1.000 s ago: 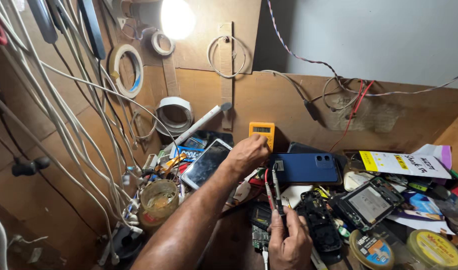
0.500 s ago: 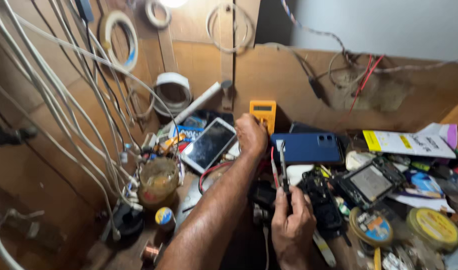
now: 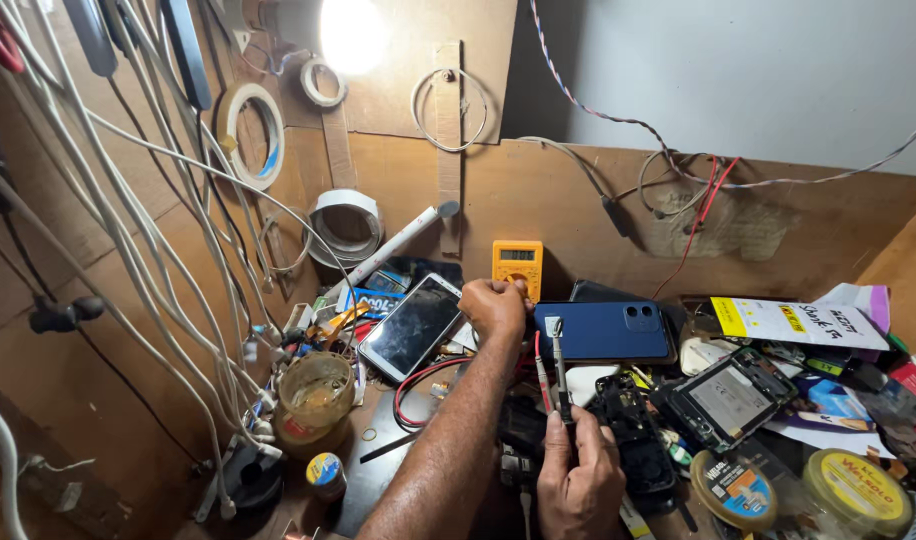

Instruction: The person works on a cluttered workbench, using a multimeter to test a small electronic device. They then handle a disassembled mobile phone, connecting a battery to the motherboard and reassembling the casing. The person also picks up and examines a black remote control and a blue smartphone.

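The left hand (image 3: pixel 493 305) reaches across the cluttered tabletop (image 3: pixel 378 480) with its fingers curled closed on the yellow multimeter (image 3: pixel 517 266), which stands against the wooden back wall at about 12 o'clock from the hand. The right hand (image 3: pixel 578 480), low in view at 6 o'clock, is closed around two thin test probes (image 3: pixel 556 365), one red and one black, held upright with their tips pointing toward 12 o'clock. Just beside the left hand at 3 o'clock lies a blue phone (image 3: pixel 603 330), back side up. At 9 o'clock from that hand a phone with a cracked screen (image 3: pixel 411 327) leans tilted. At 3 o'clock from the probes sits an opened phone body (image 3: pixel 728 398). A glass jar (image 3: pixel 316 395) stands at 9 o'clock of the forearm, below hanging white cables (image 3: pixel 128 220).
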